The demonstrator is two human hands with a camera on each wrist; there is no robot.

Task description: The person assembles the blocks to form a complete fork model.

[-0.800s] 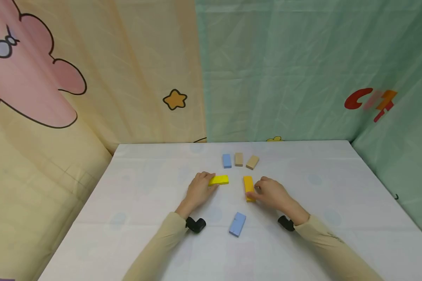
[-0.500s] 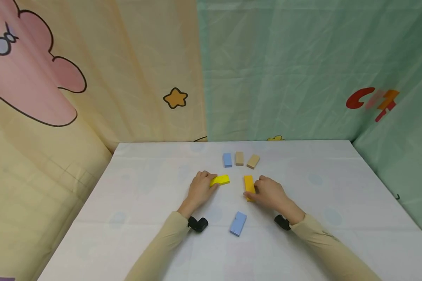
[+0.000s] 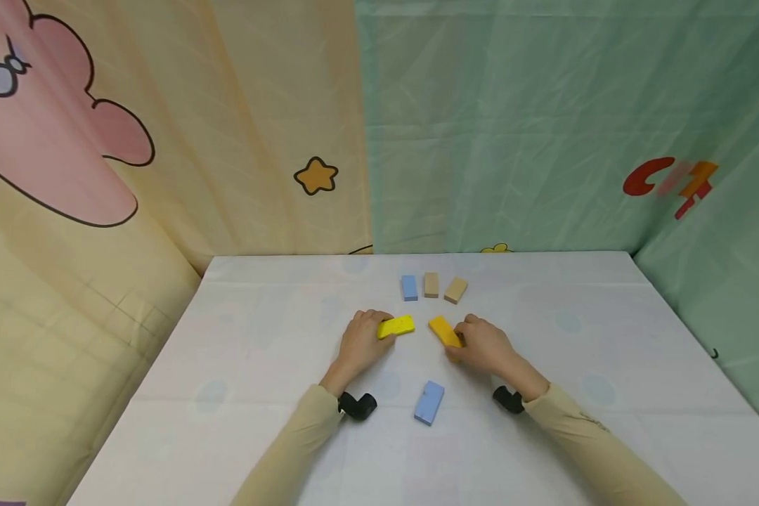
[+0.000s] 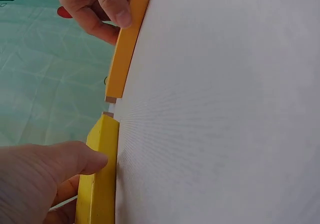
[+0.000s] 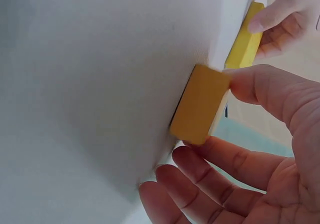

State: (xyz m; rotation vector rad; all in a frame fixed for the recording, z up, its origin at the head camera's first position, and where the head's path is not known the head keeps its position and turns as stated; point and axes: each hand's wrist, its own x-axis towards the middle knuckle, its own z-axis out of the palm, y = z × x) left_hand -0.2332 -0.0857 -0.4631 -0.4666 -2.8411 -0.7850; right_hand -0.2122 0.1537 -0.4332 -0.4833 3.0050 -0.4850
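My left hand (image 3: 362, 341) grips the left end of a bright yellow block (image 3: 398, 325) between thumb and fingers, low on the white table. In the left wrist view the thumb presses on the long side of that yellow block (image 4: 104, 184). To its right, my right hand (image 3: 483, 344) pinches the near end of an orange block (image 3: 443, 329), which lies slanted with its far end toward the yellow one. The right wrist view shows the orange block's end face (image 5: 200, 104) between thumb and index finger, the other fingers spread below. A gap separates the two blocks.
Behind the hands lie a small blue block (image 3: 408, 288) and two tan blocks, one straight (image 3: 431, 285) and one slanted (image 3: 456, 290). A larger blue block (image 3: 429, 403) rests nearer on the white table (image 3: 278, 436). Patterned curtains (image 3: 512, 126) hang behind the table.
The orange block has turned in my right hand, its far end swinging left toward the yellow block. The yellow block has shifted slightly to the right with my left hand.
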